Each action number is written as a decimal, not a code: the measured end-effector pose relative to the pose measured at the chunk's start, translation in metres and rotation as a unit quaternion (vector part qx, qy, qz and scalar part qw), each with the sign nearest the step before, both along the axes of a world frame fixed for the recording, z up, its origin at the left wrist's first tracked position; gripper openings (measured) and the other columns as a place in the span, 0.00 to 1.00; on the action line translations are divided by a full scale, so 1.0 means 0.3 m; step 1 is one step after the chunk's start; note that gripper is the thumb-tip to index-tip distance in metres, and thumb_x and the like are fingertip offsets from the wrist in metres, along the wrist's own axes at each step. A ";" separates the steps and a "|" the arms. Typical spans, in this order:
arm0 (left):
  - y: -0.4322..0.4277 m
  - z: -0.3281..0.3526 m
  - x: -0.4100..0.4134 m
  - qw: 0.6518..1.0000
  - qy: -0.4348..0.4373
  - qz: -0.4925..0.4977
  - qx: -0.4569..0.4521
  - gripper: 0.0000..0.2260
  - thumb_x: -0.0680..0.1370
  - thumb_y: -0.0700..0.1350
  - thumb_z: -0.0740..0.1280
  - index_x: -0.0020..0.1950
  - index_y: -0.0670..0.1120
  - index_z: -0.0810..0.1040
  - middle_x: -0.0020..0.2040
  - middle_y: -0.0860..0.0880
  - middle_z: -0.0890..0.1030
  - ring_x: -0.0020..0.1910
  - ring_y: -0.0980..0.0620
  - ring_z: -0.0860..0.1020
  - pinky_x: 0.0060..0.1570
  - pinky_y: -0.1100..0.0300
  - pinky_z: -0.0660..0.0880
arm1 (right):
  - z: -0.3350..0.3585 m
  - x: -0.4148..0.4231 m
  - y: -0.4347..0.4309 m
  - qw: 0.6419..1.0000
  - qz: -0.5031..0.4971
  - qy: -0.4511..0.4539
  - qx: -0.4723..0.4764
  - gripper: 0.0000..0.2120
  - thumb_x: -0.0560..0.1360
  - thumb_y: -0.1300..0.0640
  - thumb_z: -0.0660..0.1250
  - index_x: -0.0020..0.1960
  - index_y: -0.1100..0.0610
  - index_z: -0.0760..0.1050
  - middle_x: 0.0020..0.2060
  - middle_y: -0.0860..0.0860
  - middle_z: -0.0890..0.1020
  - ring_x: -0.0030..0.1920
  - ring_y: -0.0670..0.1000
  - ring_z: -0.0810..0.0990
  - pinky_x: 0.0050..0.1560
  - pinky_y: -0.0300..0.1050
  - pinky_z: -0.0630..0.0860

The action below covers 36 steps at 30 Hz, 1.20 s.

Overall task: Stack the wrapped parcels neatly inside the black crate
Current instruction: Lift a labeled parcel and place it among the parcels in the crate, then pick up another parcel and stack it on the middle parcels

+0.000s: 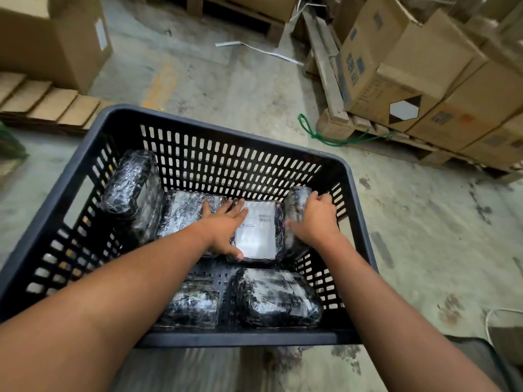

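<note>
Inside the black crate (351,176), at its left wall, one wrapped parcel (133,188) stands on edge, probably to save floor room. Your left hand (223,227) lies flat, fingers spread, pressing the labelled parcel (260,236) level. Toward the crate's right wall, your right hand (317,219) curls around an upright parcel (297,205), steadying it.

- The black crate (226,336) is standing open at the top; access from above is remaining unobstructed.
- Parcels along the far wall are occupying that row, with the left hand (225,226) and right hand (317,219) lying on them.
- An upright parcel (131,190) is blocking the far left corner.
- Two near parcels (278,297) are leaving a bare strip of crate floor between them and the far row.
- The near left area is showing no parcels, though the left forearm is hiding part of it.
</note>
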<state>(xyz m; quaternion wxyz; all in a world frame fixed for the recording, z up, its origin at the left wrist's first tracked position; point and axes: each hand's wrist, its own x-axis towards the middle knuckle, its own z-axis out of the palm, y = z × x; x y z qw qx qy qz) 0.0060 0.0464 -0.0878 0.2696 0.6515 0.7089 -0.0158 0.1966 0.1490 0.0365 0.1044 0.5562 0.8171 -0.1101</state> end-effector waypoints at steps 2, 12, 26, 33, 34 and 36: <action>0.004 0.007 0.002 1.000 0.001 0.001 -0.006 0.56 0.69 0.68 0.71 0.80 0.52 0.35 0.79 0.52 0.32 0.79 0.44 0.35 0.61 0.32 0.26 | -0.015 0.018 0.001 0.999 -0.007 0.046 -0.009 0.47 0.74 0.40 0.75 0.82 0.60 0.58 0.72 0.64 0.66 0.73 0.62 0.66 0.76 0.52 0.65; 0.035 0.138 0.023 0.980 -0.162 -0.008 0.111 0.56 0.66 0.70 0.72 0.82 0.53 0.42 0.81 0.59 0.43 0.81 0.52 0.47 0.79 0.49 0.47 | 0.052 0.055 0.041 0.988 -0.017 0.132 -0.073 0.35 0.77 0.46 0.70 0.81 0.44 0.62 0.68 0.58 0.80 0.65 0.60 0.79 0.66 0.48 0.74; 0.003 0.507 0.112 0.867 -0.281 -0.063 0.406 0.48 0.73 0.50 0.75 0.82 0.57 0.46 0.80 0.47 0.64 0.76 0.55 0.66 0.72 0.55 0.68 | 0.482 0.025 0.071 0.812 -0.106 0.486 -0.305 0.25 0.81 0.52 0.70 0.76 0.51 0.70 0.55 0.63 0.85 0.40 0.62 0.88 0.33 0.51 0.86; -0.067 0.564 0.029 0.729 -0.576 0.109 0.353 0.39 0.71 0.36 0.72 0.76 0.64 0.66 0.68 0.49 0.80 0.63 0.50 0.80 0.61 0.56 0.76 | 0.394 0.017 0.062 0.838 -0.080 0.503 -0.195 0.22 0.78 0.46 0.73 0.70 0.49 0.78 0.47 0.49 0.90 0.50 0.51 0.87 0.43 0.49 0.85; -0.079 0.572 0.016 0.711 -0.603 0.122 0.341 0.38 0.70 0.36 0.72 0.75 0.64 0.69 0.66 0.47 0.81 0.61 0.49 0.81 0.59 0.54 0.78 | 0.363 0.026 0.062 0.839 -0.070 0.508 -0.183 0.22 0.76 0.47 0.75 0.69 0.46 0.79 0.50 0.44 0.89 0.56 0.50 0.85 0.49 0.53 0.84; -0.099 0.569 0.002 0.692 -0.633 0.142 0.315 0.35 0.69 0.37 0.72 0.72 0.63 0.73 0.63 0.44 0.83 0.58 0.49 0.82 0.56 0.52 0.79 | 0.302 0.040 0.056 0.813 -0.057 0.523 -0.248 0.27 0.72 0.47 0.78 0.70 0.40 0.78 0.61 0.44 0.85 0.63 0.51 0.82 0.56 0.62 0.81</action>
